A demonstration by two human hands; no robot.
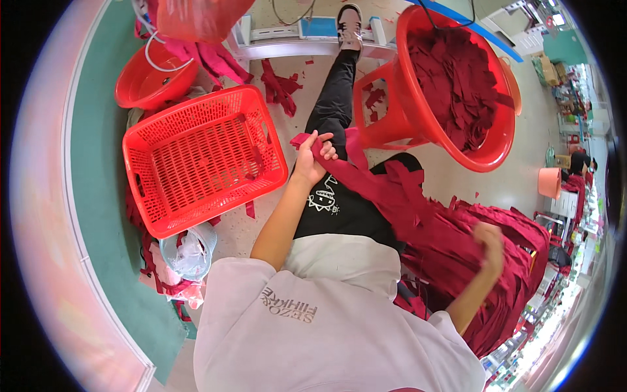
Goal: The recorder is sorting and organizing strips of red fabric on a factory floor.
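Person seated; left hand point(315, 157) closed on the end of a dark red cloth strip point(353, 175), which runs across the lap to a heap of like cloth point(516, 261) at the right. Right hand point(490, 242) blurred over that heap; cannot tell whether it grips anything. Large red tub point(482, 161), tilted in this view, ahead and to the right: well filled with dark red cloth pieces point(450, 85). Rectangular red basket point(196, 166) on the left: slatted bottom mostly bare, few red scraps along its right side. Pale blue container point(208, 244) near it: whitish plastic point(188, 253) inside.
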